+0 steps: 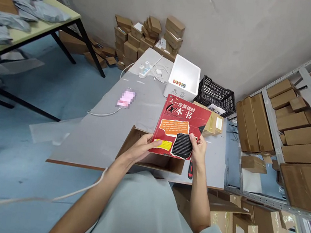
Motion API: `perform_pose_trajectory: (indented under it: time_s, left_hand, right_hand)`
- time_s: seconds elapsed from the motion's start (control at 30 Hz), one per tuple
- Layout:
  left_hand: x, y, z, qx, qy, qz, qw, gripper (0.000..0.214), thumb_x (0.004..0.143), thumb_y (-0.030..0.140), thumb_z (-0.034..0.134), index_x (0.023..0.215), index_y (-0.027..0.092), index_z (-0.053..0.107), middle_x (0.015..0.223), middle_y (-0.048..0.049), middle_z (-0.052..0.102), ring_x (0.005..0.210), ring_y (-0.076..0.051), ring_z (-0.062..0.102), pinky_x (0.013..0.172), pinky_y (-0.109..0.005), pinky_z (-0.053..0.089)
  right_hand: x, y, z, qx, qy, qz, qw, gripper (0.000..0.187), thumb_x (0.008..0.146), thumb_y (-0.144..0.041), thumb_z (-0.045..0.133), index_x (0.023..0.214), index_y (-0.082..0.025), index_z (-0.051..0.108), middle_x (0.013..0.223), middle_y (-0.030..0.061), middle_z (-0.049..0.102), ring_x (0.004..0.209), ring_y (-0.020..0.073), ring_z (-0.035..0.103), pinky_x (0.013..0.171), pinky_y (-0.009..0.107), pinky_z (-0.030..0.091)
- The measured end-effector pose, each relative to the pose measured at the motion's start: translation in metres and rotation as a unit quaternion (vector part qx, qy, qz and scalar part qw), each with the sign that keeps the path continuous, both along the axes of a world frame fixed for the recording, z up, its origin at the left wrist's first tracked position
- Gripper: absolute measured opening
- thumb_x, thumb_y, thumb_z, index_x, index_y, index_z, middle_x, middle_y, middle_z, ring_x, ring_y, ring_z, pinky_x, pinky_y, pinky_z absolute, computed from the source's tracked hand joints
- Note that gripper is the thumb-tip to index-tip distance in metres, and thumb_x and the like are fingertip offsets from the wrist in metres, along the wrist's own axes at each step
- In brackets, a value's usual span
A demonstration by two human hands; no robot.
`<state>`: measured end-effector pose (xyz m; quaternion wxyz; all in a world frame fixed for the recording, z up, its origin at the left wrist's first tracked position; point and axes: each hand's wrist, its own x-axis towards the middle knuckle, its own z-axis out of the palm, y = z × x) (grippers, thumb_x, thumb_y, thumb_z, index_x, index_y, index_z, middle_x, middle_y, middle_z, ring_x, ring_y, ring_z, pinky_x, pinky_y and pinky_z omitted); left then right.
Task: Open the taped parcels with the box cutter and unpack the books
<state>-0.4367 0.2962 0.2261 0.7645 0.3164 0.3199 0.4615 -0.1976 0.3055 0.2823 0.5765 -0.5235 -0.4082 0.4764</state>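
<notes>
Between my two hands is a red book with white Chinese title characters and orange, black and yellow patches on its cover. My left hand grips its lower left edge, the thumb lying on the yellow patch. On the lower right edge, my right hand is closed with its thumb on the cover. Beneath the book an open cardboard box sits at the table's near edge, its inside partly hidden by the book. A red and black tool, perhaps a box cutter, lies by my right wrist.
On the grey table are a white foam box, a black plastic crate, a taped carton, a power strip and a blurred pink item. Shelves of cartons stand right; another table is left.
</notes>
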Motion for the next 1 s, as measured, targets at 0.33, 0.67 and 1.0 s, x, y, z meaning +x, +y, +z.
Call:
perform_pose_trajectory:
  time_s: [0.33, 0.67, 1.0]
  left_hand:
    - [0.011, -0.005, 0.040, 0.066, 0.218, 0.139, 0.964, 0.068, 0.076, 0.068, 0.099, 0.114, 0.012, 0.089, 0.112, -0.0170, 0.091, 0.104, -0.039, 0.087, 0.098, -0.051, 0.073]
    - [0.022, -0.032, 0.048, 0.351, 0.405, 0.066, 0.842, 0.085, 0.099, 0.055, 0.082, 0.175, 0.023, 0.058, 0.188, -0.0143, 0.046, 0.179, -0.040, 0.037, 0.145, -0.059, 0.037]
    - [-0.024, -0.010, 0.039, -0.012, 0.022, 0.064, 0.998, 0.085, 0.076, 0.075, 0.102, 0.131, 0.014, 0.084, 0.127, -0.0223, 0.088, 0.127, -0.048, 0.084, 0.110, -0.061, 0.071]
  right_hand:
    - [-0.018, -0.003, -0.002, 0.080, -0.246, -0.060, 0.964, 0.077, 0.094, -0.071, 0.085, 0.153, -0.021, 0.075, 0.171, 0.0195, 0.066, 0.161, 0.0372, 0.061, 0.134, 0.057, 0.053]
    - [-0.049, -0.020, 0.028, 0.030, -0.046, -0.004, 0.998, 0.047, 0.092, -0.059, 0.088, 0.119, -0.022, 0.083, 0.122, 0.0088, 0.090, 0.116, 0.0316, 0.084, 0.112, 0.047, 0.067]
    - [-0.027, -0.038, 0.032, -0.057, 0.096, 0.107, 0.988, 0.058, 0.080, -0.059, 0.097, 0.125, -0.026, 0.082, 0.127, 0.0071, 0.090, 0.124, 0.0358, 0.085, 0.115, 0.052, 0.069]
